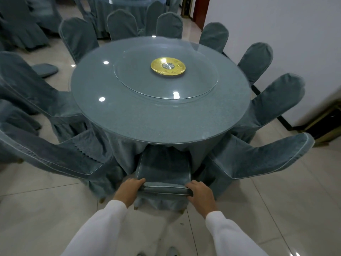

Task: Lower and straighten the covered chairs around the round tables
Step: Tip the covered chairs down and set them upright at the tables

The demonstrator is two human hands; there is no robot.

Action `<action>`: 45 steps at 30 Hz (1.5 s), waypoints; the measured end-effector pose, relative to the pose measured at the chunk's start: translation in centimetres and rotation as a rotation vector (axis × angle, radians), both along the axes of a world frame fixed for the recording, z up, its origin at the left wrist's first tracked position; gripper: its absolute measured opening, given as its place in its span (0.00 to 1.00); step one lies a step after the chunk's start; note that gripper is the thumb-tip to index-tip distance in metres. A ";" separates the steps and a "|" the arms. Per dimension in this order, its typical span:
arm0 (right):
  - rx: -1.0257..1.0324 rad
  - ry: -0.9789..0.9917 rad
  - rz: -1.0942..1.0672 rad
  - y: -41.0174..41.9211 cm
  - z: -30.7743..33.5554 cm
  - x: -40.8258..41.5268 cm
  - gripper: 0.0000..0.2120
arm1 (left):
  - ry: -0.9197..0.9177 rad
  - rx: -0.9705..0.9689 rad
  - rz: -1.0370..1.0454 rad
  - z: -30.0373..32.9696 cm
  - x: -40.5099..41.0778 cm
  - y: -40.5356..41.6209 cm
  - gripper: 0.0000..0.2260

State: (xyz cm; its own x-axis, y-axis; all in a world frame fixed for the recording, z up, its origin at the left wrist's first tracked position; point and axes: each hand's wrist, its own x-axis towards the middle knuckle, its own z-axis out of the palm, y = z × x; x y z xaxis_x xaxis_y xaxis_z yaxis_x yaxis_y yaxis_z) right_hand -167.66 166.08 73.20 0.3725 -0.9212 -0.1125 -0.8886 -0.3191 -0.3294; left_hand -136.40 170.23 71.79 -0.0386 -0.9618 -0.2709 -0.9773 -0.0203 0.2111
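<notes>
Both hands hold the top of one chair back. Left hand (131, 188) curls its fingers over the left end of the chair (164, 174), and right hand (200, 193) grips the right end the same way. White sleeves (103, 224) cover both arms.

This chair stands right at the near edge of the round worktop (158, 119), with its seat tucked under the hanging cloth. It wears a blue-grey cover with pale trim along the edges.

More covered chairs ring the worktop. One chair on the left (55, 156) and one chair on the right (262, 154) lean with their backs pointing away from the worktop, just beside the held chair. Others farther round lean out in the same way.

A glass turning plate (140, 84) lies on the worktop, and a gold disc (168, 67) sits in its middle. A loose cushion (45, 69) lies on the tiled floor (276, 209), well apart from the held chair.
</notes>
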 end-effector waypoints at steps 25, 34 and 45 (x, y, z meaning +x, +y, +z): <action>0.279 -0.270 0.152 -1.0 4.8 22.3 0.07 | 0.577 -0.159 0.334 5.7 18.7 6.1 0.09; 0.346 -0.326 0.229 2.3 5.0 40.9 0.05 | 0.715 -0.329 0.510 8.4 34.1 10.8 0.09; 0.336 -0.312 0.269 -1.3 3.4 57.8 0.08 | 0.717 -0.413 0.581 8.4 49.4 8.7 0.11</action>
State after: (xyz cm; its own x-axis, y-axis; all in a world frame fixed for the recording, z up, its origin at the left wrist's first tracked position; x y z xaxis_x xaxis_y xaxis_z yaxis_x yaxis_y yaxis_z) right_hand -109.85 164.74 76.63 0.6538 -0.7204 -0.2313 -0.6333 -0.3537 -0.6884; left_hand -87.00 178.97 80.22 0.4421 -0.8969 -0.0096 -0.4791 -0.2452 0.8428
